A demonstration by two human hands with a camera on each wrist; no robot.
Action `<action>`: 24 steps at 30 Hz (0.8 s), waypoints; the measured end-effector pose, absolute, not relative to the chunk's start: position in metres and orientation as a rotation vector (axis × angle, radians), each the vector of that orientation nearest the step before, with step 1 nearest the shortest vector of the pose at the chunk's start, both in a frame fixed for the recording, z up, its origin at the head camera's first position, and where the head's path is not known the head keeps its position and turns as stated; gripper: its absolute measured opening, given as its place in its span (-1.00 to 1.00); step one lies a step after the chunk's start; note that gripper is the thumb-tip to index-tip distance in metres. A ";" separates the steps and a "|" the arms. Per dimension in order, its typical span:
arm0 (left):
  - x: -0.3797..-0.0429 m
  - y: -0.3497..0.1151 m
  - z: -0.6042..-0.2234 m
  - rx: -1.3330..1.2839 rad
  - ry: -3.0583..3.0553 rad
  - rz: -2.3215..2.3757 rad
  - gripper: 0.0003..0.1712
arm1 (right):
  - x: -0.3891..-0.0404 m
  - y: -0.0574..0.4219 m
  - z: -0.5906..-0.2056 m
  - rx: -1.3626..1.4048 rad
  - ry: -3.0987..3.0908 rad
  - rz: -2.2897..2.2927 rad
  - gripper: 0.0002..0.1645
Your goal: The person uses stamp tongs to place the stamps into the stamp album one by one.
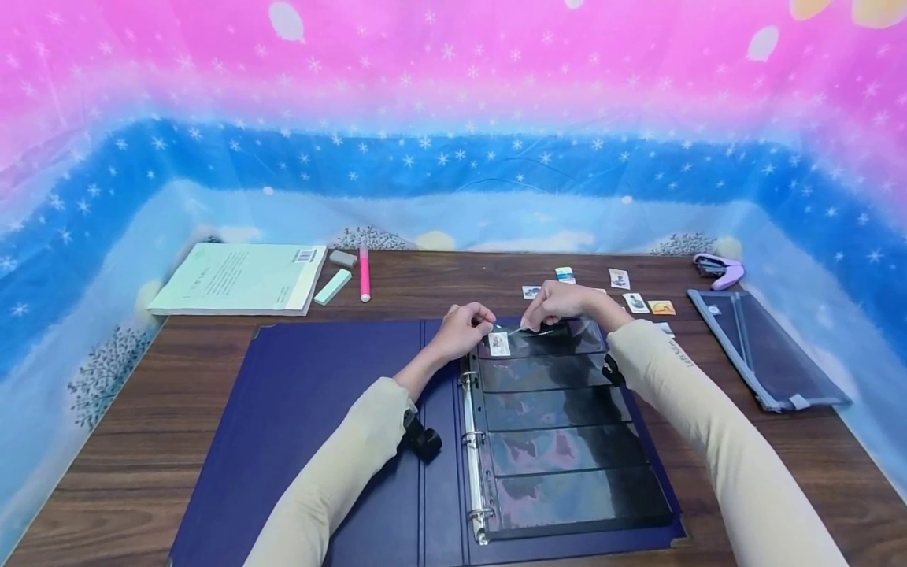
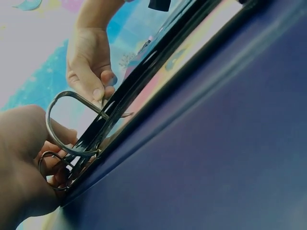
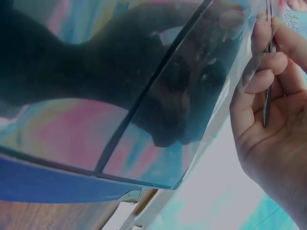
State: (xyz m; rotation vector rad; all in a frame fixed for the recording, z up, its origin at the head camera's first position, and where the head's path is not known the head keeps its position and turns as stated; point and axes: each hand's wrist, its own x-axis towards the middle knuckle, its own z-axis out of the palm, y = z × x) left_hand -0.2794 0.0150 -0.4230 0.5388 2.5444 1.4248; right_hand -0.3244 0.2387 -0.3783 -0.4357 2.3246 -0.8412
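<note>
A ring binder point(image 1: 340, 394) lies open with a black stamp page point(image 1: 560, 409) of clear pockets on its rings. In the top pocket's left part shows a small stamp point(image 1: 499, 344). My left hand point(image 1: 460, 332) pinches the page's top edge near that stamp, its fingertips partly hidden behind the metal rings point(image 2: 72, 122) in the left wrist view. My right hand point(image 1: 556, 303) grips metal tweezers point(image 3: 267, 108) at the top edge, their tips pointing toward the stamp. Clear film lies over some right fingers in the right wrist view.
Several loose stamps point(image 1: 635, 303) lie behind and right of the binder. A mesh zip pouch point(image 1: 779, 354) and a purple stapler point(image 1: 726, 272) are at the right. A green-covered book point(image 1: 237, 276), an eraser point(image 1: 343, 258), a pale green stick point(image 1: 333, 287) and a pink marker point(image 1: 364, 274) lie back left.
</note>
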 end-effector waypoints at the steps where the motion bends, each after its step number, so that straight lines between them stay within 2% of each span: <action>1: -0.279 0.015 -0.423 0.549 2.555 1.418 -0.83 | -0.324 0.239 -0.378 -0.441 2.324 -0.839 -0.72; 16: -0.279 0.018 -0.431 0.764 2.751 1.270 -0.88 | -0.315 0.254 -0.375 -0.432 2.416 -0.828 -0.66; 24: -0.279 0.015 -0.432 0.796 2.759 1.264 -0.85 | -0.313 0.283 -0.374 -0.403 2.625 -0.908 -0.64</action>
